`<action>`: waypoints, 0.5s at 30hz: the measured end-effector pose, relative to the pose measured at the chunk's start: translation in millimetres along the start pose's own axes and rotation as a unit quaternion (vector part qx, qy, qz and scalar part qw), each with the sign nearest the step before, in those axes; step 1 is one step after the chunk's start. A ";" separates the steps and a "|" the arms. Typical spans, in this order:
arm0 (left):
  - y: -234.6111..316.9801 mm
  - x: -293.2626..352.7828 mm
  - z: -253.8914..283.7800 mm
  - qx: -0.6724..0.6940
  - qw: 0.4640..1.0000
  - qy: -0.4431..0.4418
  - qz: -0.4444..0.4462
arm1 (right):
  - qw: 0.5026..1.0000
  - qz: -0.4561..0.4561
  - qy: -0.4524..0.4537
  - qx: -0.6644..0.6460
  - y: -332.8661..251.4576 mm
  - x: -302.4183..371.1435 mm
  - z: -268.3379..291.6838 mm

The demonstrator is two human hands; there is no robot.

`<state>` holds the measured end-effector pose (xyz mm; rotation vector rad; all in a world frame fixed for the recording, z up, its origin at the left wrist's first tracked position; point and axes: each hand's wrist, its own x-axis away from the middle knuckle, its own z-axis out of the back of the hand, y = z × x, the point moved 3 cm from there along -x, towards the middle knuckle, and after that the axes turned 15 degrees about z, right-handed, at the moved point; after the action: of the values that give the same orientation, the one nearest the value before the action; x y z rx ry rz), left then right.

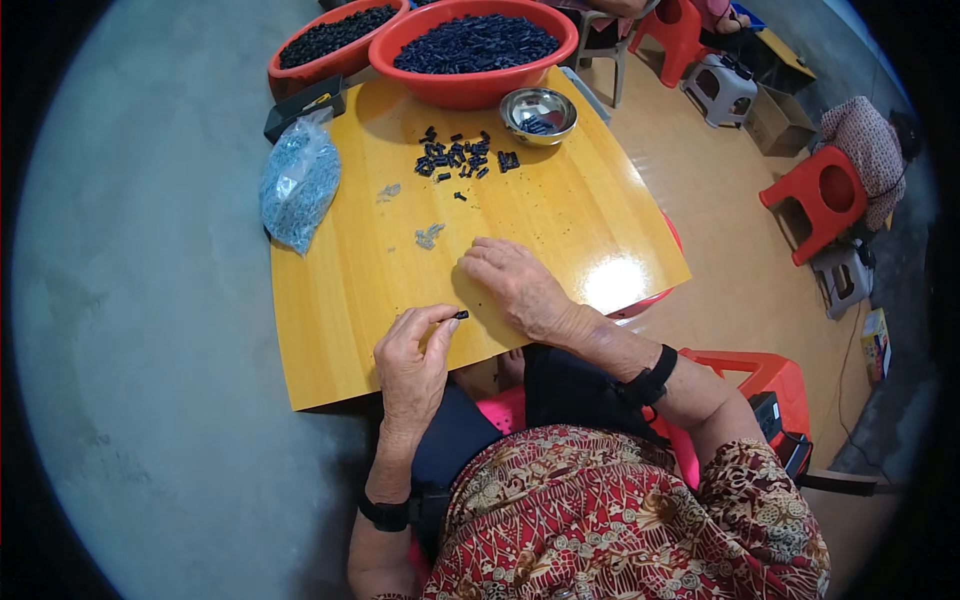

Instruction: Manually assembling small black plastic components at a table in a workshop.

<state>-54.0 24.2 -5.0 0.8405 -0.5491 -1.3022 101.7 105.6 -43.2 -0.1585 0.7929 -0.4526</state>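
Observation:
Between the thumb and fingers of my left hand [410, 365] is a small black cylindrical part [461, 315], held just above the near part of the yellow table [350, 330]. My right hand [520, 287] is a little farther off and to the right, low over the tabletop. Its fingers are bent and close together, and their undersides are hidden, so anything in them cannot be made out. Beyond my hands lie small clear pieces [429, 236] in a little heap. Farther back is a loose pile of black parts [455, 157].
At the far edge stand a big red basin [473, 92] full of dark parts and a metal bowl [540, 105] with a few inside. A clear bag [300, 185] of small pieces lies at the left edge. Red stools [815, 200] and other people are at the right.

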 end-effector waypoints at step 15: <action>-21.2 33.9 -18.3 0.516 0.791 -0.167 0.284 | 0.967 -0.006 -0.009 -0.254 -51.6 -3.7 32.0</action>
<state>-45.8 -5.7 -36.2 1.1811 -1.7474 -0.4947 105.3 60.2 -2.9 -0.6445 0.8779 -0.2497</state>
